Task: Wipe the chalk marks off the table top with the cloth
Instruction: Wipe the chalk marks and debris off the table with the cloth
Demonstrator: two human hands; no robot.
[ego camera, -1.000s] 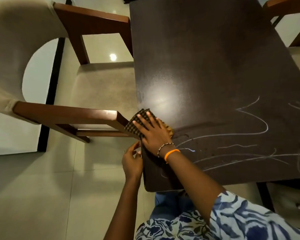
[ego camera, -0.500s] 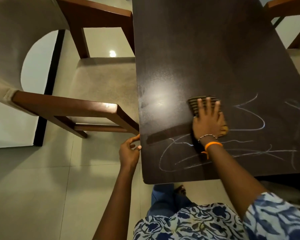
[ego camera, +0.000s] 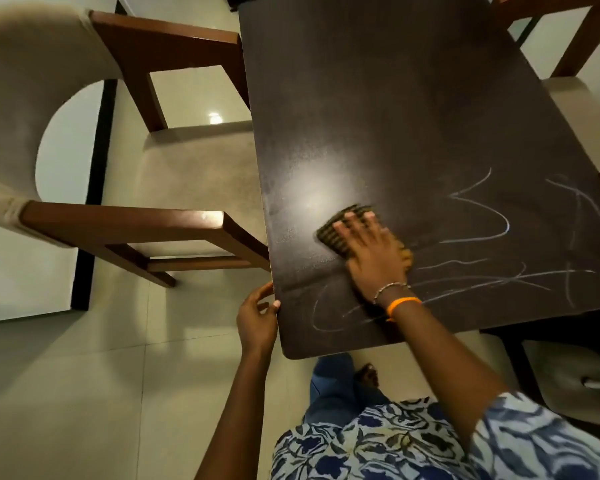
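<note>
- Surface (ego camera: 378,98): v. dark brown, faint speckle, pale glare patch nr the middle.
- Chalk marks (ego camera: 492,230): white/pale grey loops & scrawls on the dark top.
- Cloth (ego camera: 336,233): dark brown w/ tan checks; orange-yellow bit at its right edge.
- Wristband (ego camera: 404,303): bright orange; bead bracelet (ego camera: 388,289) beside it was silvery.
- Sleeve (ego camera: 534,441): blue & white w/ dark floral print.
- Chair (ego camera: 136,230): reddish-brown wood frame, beige upholstery.
- Floor (ego camera: 66,393): cream tiles, w/ a black strip at left.
</note>
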